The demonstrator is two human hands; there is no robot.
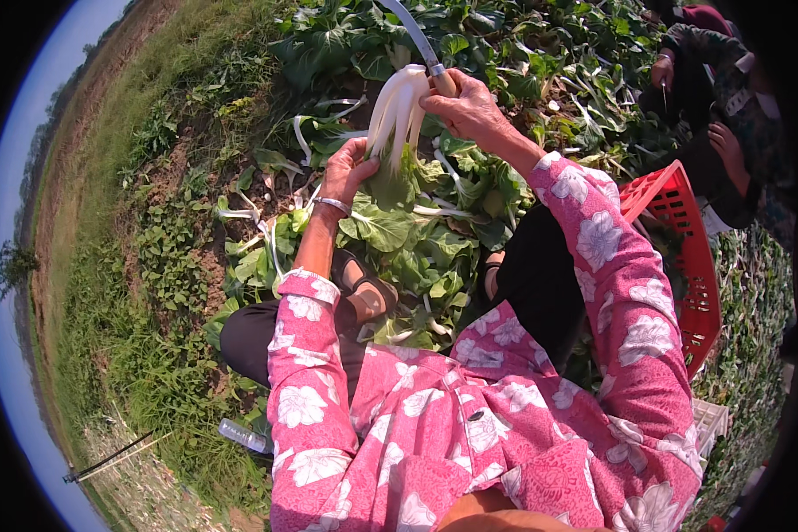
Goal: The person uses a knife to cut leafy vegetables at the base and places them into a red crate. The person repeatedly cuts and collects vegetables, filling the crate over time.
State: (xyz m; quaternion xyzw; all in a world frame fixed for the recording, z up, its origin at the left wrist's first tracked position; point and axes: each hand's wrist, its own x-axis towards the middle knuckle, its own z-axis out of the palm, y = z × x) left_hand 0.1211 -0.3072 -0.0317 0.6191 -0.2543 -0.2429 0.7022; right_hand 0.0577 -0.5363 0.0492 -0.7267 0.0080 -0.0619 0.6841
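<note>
A head of bok choy (394,113) is held up in front of me, its white root end at the top and its green leaves hanging down. My left hand (347,169) grips its stalks and leaves from the left side. In my right hand (469,106) is the wooden handle of a sickle (415,33), whose curved blade points up and left past the top rim. The fingers of that hand also touch the white stalk base, or lie very close to it. Cut outer leaves (399,233) lie in a heap on the ground between my feet.
A red plastic crate (698,279) stands by my right arm, with a white crate (709,422) behind it. At upper right another person (725,120) sits holding a blade. Growing bok choy (332,40) fills the far ground. A clear plastic bottle (243,435) lies at left.
</note>
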